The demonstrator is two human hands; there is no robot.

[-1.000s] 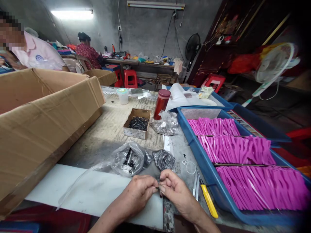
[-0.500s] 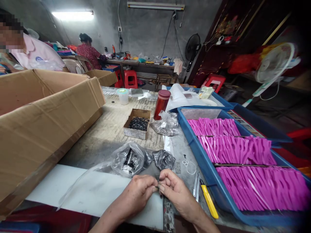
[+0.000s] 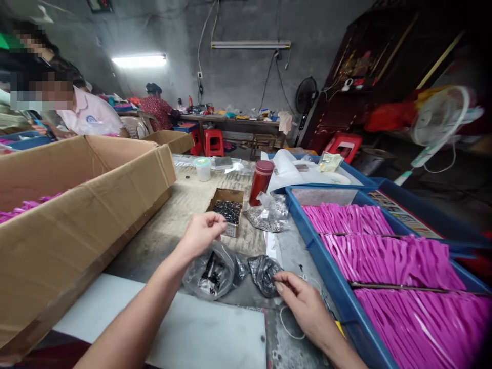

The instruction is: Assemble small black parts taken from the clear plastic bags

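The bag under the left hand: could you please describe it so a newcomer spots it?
Find the long blue tray of pink pieces on the right. Left of it lie two crumpled plastic bags. Yours is the larger, clearer bag beneath the left hand, black parts showing inside; the small dark bag lies by the right hand.

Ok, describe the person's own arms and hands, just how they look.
Both forearms are bare as far as the picture's edge, with no sleeves in view. The left hand and right hand are bare too: no gloves, and no watch, ring or bracelet shows.
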